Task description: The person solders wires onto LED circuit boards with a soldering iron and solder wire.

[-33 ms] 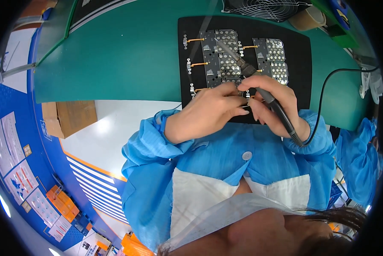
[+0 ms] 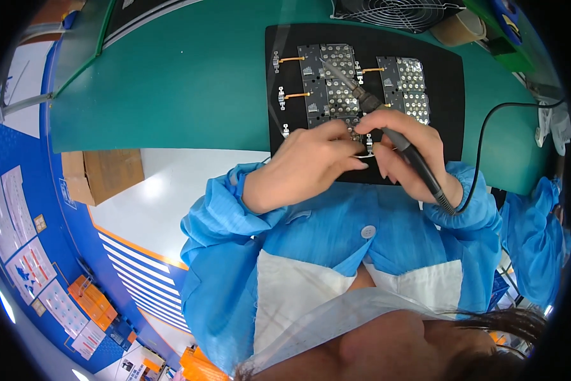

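Observation:
A soldering iron (image 2: 417, 168) with a dark handle lies in my right hand (image 2: 419, 143), its metal tip pointing up and left over the circuit boards (image 2: 311, 62). The fingers of that hand are curled around near the grip. My left hand (image 2: 304, 162) is bent into a pinch at the lower boards, close to the right fingertips. A thin white strand (image 2: 365, 156) shows by its fingertips; what they hold is mostly hidden. Small metal connectors (image 2: 281, 98) hang off the boards on orange ribbons. More boards (image 2: 412, 73) lie to the right.
Beneath the boards is a black mat (image 2: 447, 127) on a green table (image 2: 171, 95). At the far edge stand a black fan (image 2: 400, 13) and a tape roll (image 2: 460, 28). The iron's cable (image 2: 485, 124) loops to the right. A cardboard box (image 2: 107, 174) sits at left.
My left hand has shifted slightly left, and the fingertips of both hands are a little farther apart. The soldering iron has barely moved.

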The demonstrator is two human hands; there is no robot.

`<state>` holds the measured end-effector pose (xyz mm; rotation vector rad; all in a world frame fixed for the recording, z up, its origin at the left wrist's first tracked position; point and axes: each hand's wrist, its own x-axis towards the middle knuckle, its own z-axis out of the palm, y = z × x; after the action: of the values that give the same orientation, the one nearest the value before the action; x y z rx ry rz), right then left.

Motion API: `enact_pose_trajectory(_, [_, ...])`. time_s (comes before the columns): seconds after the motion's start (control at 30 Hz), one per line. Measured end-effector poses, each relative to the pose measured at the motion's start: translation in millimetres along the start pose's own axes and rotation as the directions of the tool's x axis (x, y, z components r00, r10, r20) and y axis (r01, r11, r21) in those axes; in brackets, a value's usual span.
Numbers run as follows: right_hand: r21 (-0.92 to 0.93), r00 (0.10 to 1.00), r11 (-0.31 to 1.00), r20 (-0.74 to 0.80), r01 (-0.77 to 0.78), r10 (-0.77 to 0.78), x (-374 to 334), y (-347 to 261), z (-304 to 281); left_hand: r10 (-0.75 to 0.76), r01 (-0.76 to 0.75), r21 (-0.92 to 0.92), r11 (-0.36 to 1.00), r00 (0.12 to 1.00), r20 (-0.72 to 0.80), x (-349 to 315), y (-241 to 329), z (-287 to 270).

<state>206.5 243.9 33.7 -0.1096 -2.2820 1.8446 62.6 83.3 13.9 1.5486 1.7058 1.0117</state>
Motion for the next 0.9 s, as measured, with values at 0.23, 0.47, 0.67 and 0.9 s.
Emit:
enact_pose_trajectory(0.23, [0.101,0.985,0.981,-0.016,-0.167,0.17,25.5,4.9,-9.6,-0.07,0.083,0.024,0.996,0.941,-0.332,-14.2,-9.8,-36.3])
enact_pose_trajectory(0.47, [-0.424,0.952,0.869,-0.046,0.256,-0.303,64.9,18.9,-23.3,-0.04,0.267,0.227,0.937,0.725,-0.688,-24.3,-35.9,-64.0])
enact_pose_trajectory(0.67, [-0.417,0.961,0.888,-0.098,0.195,-0.257,74.1,27.9,-8.7,-0.054,0.28,0.241,0.929,0.749,-0.661,-23.9,-44.0,-63.6])
enact_pose_trajectory(0.9, [-0.45,0.961,0.863,-0.036,0.231,-0.276,76.4,30.9,-9.4,-0.014,0.25,0.262,0.932,0.746,-0.665,-20.7,-46.2,-62.3])
